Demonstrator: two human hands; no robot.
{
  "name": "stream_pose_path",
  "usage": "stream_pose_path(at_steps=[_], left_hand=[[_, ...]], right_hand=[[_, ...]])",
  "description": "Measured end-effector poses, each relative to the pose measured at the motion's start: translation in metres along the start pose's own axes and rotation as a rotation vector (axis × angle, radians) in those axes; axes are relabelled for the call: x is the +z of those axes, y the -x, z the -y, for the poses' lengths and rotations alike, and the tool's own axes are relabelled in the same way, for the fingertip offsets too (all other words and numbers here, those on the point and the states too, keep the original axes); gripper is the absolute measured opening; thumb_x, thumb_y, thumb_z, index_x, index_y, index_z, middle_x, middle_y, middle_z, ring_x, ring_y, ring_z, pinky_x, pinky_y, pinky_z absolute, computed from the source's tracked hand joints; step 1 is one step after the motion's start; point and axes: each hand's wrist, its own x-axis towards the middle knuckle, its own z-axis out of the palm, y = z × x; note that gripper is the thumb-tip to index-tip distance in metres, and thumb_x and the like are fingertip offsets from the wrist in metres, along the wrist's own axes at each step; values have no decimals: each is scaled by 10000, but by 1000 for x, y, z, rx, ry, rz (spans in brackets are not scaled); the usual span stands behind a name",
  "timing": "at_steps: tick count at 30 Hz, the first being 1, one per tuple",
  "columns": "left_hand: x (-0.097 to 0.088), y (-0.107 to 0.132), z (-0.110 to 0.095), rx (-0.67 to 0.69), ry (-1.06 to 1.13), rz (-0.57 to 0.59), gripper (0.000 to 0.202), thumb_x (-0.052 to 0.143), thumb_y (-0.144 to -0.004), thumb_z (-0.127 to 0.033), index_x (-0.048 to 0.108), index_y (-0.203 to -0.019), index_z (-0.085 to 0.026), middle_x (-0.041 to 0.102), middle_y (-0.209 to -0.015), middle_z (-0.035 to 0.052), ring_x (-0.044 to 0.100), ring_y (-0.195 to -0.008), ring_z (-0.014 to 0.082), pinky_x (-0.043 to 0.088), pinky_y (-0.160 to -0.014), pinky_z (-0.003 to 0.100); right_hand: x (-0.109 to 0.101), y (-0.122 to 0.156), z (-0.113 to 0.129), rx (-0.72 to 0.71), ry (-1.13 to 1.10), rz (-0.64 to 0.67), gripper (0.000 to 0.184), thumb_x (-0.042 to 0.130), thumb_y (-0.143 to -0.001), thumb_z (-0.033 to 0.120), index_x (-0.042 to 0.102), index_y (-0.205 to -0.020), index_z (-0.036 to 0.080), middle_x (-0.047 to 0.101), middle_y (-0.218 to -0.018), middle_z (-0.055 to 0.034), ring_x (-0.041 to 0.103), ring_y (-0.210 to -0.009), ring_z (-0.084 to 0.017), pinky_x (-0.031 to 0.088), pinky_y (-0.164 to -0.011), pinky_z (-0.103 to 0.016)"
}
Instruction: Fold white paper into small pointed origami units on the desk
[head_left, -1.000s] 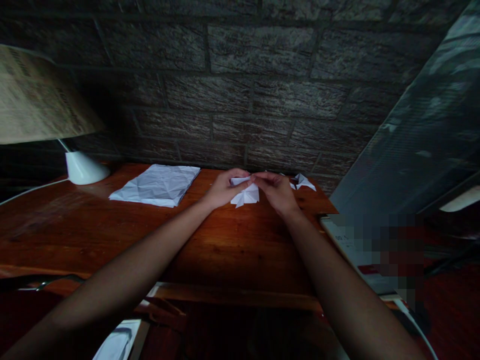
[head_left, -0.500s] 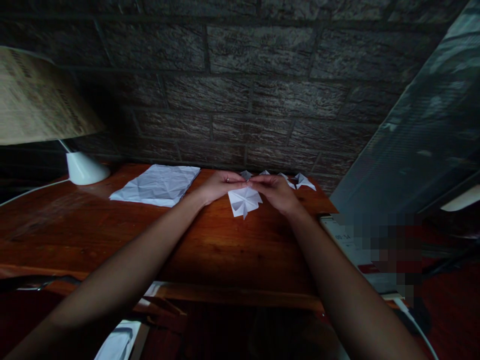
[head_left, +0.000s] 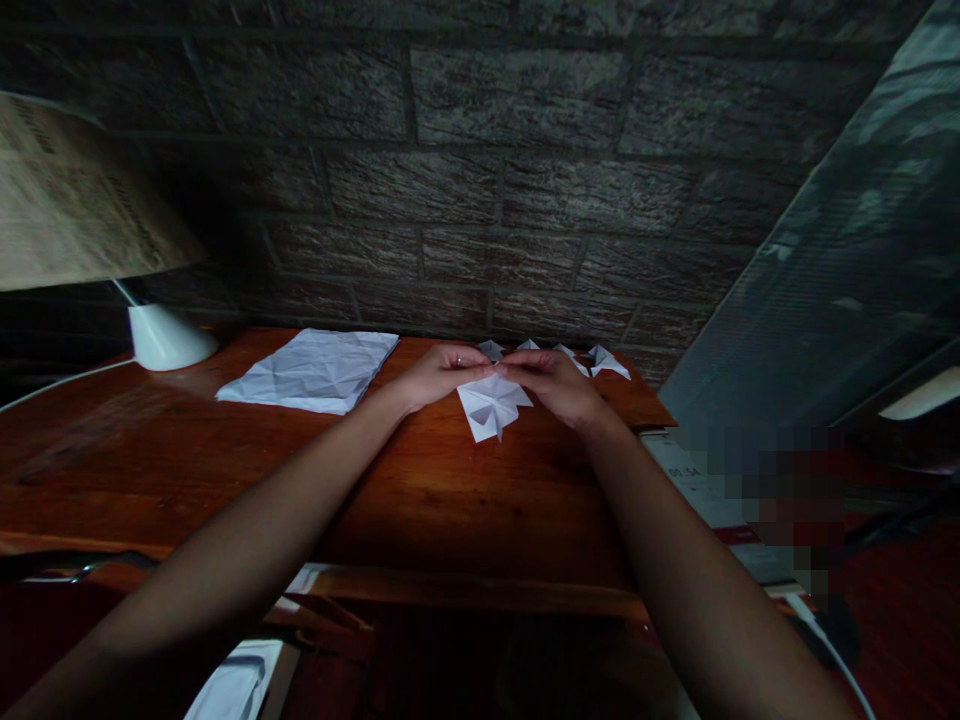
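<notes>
A folded white paper (head_left: 491, 405) with creases and raised flaps hangs below my fingertips, over the wooden table. My left hand (head_left: 446, 372) pinches its upper edge between thumb and fingers, and a ring shows on one finger. From the other side my right hand (head_left: 551, 382) pinches the same edge, the two sets of fingertips almost touching. Just behind the hands, small folded paper pieces (head_left: 606, 362) stand in a row near the wall, partly covered by my right hand. To the left lies a stack of creased white sheets (head_left: 315, 370).
A lamp (head_left: 171, 338) with a fabric shade stands on the left of the wooden table (head_left: 420, 510). The brick wall (head_left: 465, 190) rises directly behind. At the right edge are a device with a lit screen (head_left: 686, 470) and a white cable (head_left: 832, 640).
The folded paper has turned slightly in my fingers, its lower part swinging down and to the right. Both hands keep their pinch in nearly the same place.
</notes>
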Motion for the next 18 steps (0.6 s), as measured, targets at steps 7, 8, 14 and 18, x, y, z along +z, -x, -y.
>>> stream_pose_path(at_steps=[7, 8, 14, 18], left_hand=[[2, -1, -1, 39, 11, -9, 305, 701, -793, -473, 736, -858, -177, 733, -806, 40, 628, -698, 145, 486, -655, 276], [3, -1, 0, 36, 6, -14, 300, 699, -794, -470, 736, -852, -179, 731, -801, 39, 628, -695, 145, 486, -648, 275], [3, 0, 1, 1, 8, -14, 249, 687, -815, -431, 741, -841, -189, 724, -777, 30, 618, -667, 134, 471, -620, 265], [4, 0, -1, 3, 0, -28, 231, 688, -816, -419, 747, -847, -198, 733, -800, 31, 624, -674, 138, 477, -631, 274]], right_hand=[[-2, -1, -4, -12, -9, 13, 308, 822, -647, 433, 786, -853, 206, 757, -831, -13, 639, -739, -147, 496, -763, -310], [-2, -1, -4, -9, -4, 13, 305, 819, -653, 433, 785, -856, 209, 755, -830, -12, 638, -736, -147, 495, -760, -310], [-3, -1, -3, -11, 45, 23, 300, 799, -686, 435, 780, -865, 195, 745, -834, -20, 632, -744, -144, 485, -770, -311], [-3, -1, -3, -38, 65, 26, 308, 787, -694, 452, 776, -859, 193, 742, -849, -18, 624, -761, -144, 480, -787, -310]])
